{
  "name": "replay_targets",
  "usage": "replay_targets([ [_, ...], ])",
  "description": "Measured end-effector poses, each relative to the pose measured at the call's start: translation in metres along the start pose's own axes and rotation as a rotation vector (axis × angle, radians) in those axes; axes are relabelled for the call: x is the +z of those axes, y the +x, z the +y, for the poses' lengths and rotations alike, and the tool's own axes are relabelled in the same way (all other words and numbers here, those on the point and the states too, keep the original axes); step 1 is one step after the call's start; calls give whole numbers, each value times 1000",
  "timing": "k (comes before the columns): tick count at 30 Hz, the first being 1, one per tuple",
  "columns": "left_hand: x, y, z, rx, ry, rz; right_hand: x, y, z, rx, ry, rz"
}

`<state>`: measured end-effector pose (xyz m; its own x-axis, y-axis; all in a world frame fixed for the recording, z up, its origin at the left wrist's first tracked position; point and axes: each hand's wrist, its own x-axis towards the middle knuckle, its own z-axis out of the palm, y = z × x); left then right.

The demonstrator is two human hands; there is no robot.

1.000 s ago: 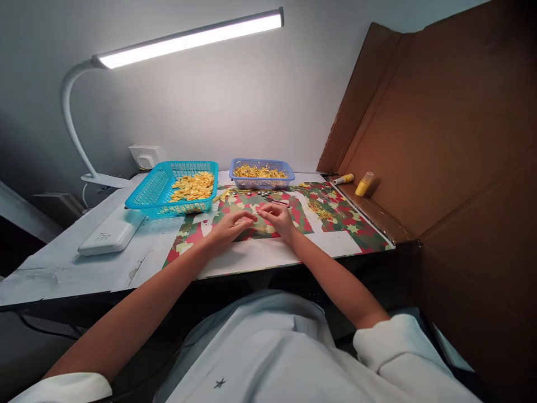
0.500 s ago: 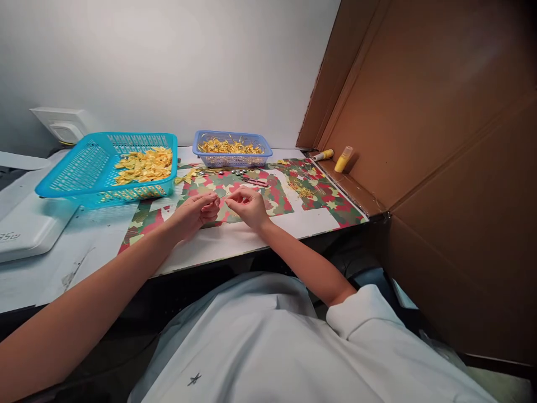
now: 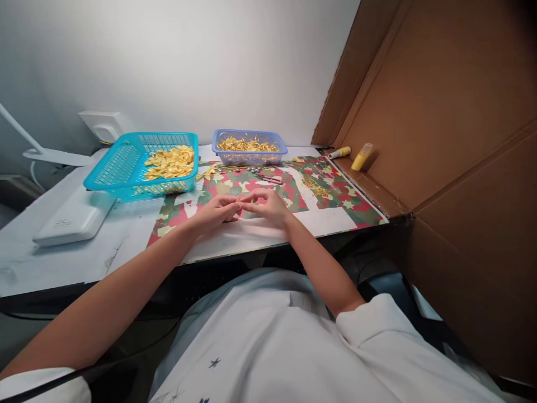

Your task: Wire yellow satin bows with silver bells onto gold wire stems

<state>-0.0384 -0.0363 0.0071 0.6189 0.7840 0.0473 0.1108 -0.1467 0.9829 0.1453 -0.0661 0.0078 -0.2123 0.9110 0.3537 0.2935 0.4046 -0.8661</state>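
My left hand and my right hand meet fingertip to fingertip above the near part of a camouflage-patterned sheet. Both hands are pinched closed; whatever lies between the fingers is too small to make out. Beyond them, yellow ribbon bows and small silver bells lie on the sheet. A pair of pink-handled thread snips rests just past my right hand. Farther right is a loose heap of thin gold cords.
A turquoise basket of yellow bows stands at the left, beside a white box-like device. A lilac basket with gold-corded bows is at the back. Two yellow tubes are by the cardboard wall on the right.
My hands, slightly apart before, have come together at the fingertips. The whole view has shifted, so the table's contents appear farther right.
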Motion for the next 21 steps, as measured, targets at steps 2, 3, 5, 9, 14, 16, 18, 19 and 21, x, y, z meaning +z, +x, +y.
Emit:
replay_targets([
  [2, 1, 0, 1, 1, 5, 1, -3, -1, 3, 13, 10, -54],
  [3, 1, 0, 1, 2, 5, 2, -4, -1, 5, 20, 15, -77],
  [5, 2, -1, 2, 4, 0, 1, -6, -1, 8, 27, 23, -118],
  [9, 3, -1, 0, 5, -28, -7, -7, -4, 6, 20, -3, -173],
  [14, 0, 3, -7, 7, -103, 0, -6, -5, 2, -15, -54, -110],
  [16, -2, 6, -8, 17, -142, 31, -7, -5, 3, -33, -81, -82],
  [18, -3, 8, -9, 31, -174, 81, -6, -4, 5, -52, -117, -70],
  [19, -4, 10, -10, 37, -185, 107, -6, -4, 6, -65, -134, -69],
  [21, -5, 12, -11, 41, -190, 151, -4, -4, 7, -101, -165, -76],
])
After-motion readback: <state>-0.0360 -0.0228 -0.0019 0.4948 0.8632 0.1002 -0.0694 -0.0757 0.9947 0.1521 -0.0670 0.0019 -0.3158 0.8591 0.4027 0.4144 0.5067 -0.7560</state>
